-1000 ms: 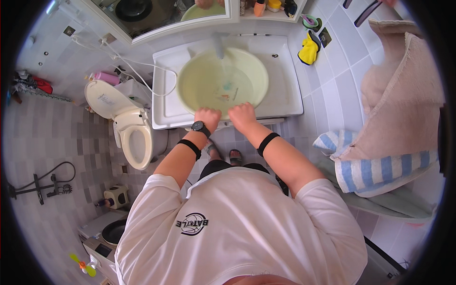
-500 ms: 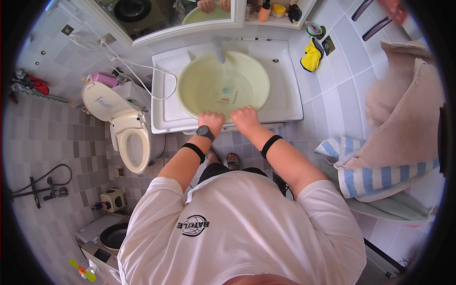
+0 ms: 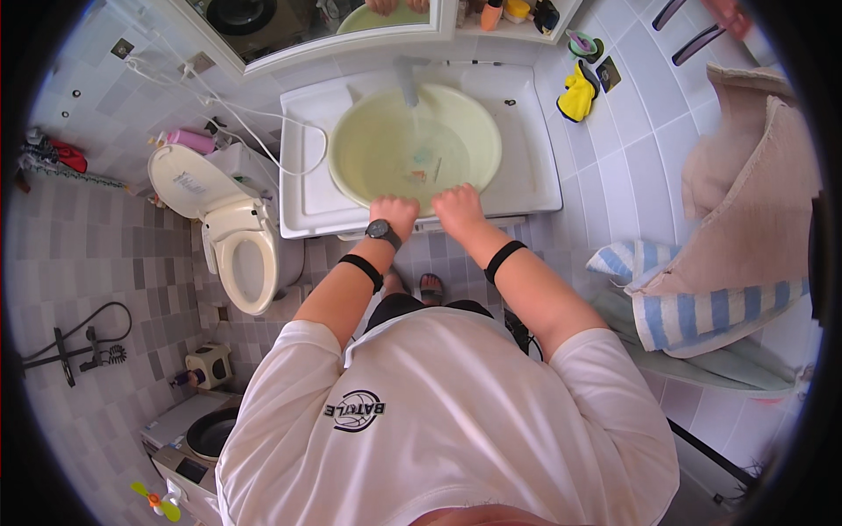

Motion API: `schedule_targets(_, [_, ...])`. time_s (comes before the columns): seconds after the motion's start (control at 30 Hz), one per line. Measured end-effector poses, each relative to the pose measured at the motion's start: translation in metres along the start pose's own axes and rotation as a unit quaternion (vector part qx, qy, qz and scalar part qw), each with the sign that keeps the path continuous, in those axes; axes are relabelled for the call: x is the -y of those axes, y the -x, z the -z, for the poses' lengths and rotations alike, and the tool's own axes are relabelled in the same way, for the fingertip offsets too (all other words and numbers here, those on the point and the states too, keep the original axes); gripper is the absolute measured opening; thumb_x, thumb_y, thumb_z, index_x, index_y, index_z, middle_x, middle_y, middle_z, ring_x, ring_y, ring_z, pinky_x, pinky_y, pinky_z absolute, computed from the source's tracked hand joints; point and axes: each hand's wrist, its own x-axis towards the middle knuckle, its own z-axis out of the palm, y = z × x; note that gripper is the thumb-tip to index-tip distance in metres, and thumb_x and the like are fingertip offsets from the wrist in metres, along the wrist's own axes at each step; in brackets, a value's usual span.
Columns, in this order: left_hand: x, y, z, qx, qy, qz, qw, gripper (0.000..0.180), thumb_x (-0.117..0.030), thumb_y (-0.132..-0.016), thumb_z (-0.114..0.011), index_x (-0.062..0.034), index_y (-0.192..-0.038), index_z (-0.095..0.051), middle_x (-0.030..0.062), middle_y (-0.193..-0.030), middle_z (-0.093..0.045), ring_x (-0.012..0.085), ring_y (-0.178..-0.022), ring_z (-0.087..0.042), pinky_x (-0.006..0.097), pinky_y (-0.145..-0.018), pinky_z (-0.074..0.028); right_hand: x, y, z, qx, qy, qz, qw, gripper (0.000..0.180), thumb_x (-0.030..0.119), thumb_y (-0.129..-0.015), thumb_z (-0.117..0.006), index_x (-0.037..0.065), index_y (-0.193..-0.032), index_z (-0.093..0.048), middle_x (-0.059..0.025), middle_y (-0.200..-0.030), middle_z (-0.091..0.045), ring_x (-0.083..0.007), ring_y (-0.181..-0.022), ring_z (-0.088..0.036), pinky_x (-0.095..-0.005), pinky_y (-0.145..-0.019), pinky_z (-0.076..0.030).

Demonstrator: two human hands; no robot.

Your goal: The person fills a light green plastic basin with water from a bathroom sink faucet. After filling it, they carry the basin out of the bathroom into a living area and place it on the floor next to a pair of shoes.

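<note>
A pale yellow-green plastic basin (image 3: pixel 353 149) sits in the white washbasin (image 3: pixel 533 180), under the grey tap (image 3: pixel 407 86). Water runs from the tap into the basin, and the printed marks on its bottom look wavy through the water. My left hand (image 3: pixel 395 214), with a dark watch (image 3: pixel 379 230) on the wrist, is closed over the basin's near rim. Right of it, my right hand (image 3: pixel 458 210) grips the same rim, fingers curled. A short gap separates the two hands. Both forearms wear black bands.
To the left stands a toilet (image 3: pixel 248 267) with its lid up. A white cable (image 3: pixel 298 171) loops over the washbasin's left edge. Yellow gloves (image 3: pixel 577 95) hang on the right wall, near towels (image 3: pixel 702 316). A mirror cabinet (image 3: pixel 351 48) is at the back.
The view has shifted slightly, so the washbasin sits a little higher in the picture. Both hands stay on the basin's rim. The printed marks in the water look more rippled.
</note>
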Motion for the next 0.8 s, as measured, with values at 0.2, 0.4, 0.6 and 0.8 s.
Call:
schedule_targets(0.2, [-0.0005, -0.0006, 0.0054, 0.023, -0.004, 0.002, 1.0, 0.01, -0.014, -0.086, -0.063, -0.015, -0.08, -0.071, 0.0082, -0.081, -0.075, 0.0288, -0.082, -0.074, 0.043, -0.074, -0.057, 0.0029, -0.0004, 0.0025, 0.008, -0.001, -0.014, 1.0, 0.005, 0.006, -0.071, -0.069, 0.011, -0.071, -0.07, -0.0103, -0.075, -0.073, -0.029, -0.077, -0.071, -0.0415, -0.074, -0.051])
schedule_targets(0.4, [0.0008, 0.0021, 0.0014, -0.007, 0.004, 0.002, 1.0, 0.009, -0.013, -0.083, -0.063, -0.0137, -0.077, -0.07, 0.0111, -0.078, -0.074, 0.032, -0.078, -0.073, 0.047, -0.07, -0.056, 0.0061, -0.0001, 0.0067, 0.005, -0.001, -0.013, 1.0, 0.006, 0.005, -0.072, -0.068, 0.011, -0.072, -0.071, -0.0103, -0.077, -0.073, -0.0294, -0.08, -0.073, -0.0423, -0.075, -0.052])
schedule_targets(0.6, [-0.0028, 0.0027, 0.0074, 0.026, -0.001, 0.012, 1.0, 0.012, -0.016, -0.088, -0.062, -0.0158, -0.08, -0.072, 0.0089, -0.081, -0.076, 0.0287, -0.083, -0.075, 0.043, -0.074, -0.056, 0.0056, 0.0014, 0.0023, 0.015, -0.008, -0.015, 1.0, 0.007, 0.005, -0.073, -0.068, 0.012, -0.072, -0.072, -0.0108, -0.076, -0.074, -0.0294, -0.08, -0.073, -0.0423, -0.076, -0.052])
schedule_targets(0.8, [-0.0028, 0.003, 0.0056, 0.016, 0.0, 0.014, 1.0, 0.013, -0.015, -0.088, -0.061, -0.0161, -0.08, -0.072, 0.0087, -0.083, -0.076, 0.0284, -0.085, -0.075, 0.043, -0.076, -0.056, 0.0054, 0.0, 0.0022, 0.023, 0.002, -0.022, 0.999, 0.007, 0.006, -0.074, -0.067, 0.011, -0.073, -0.072, -0.0102, -0.078, -0.074, -0.0296, -0.081, -0.073, -0.0423, -0.077, -0.052])
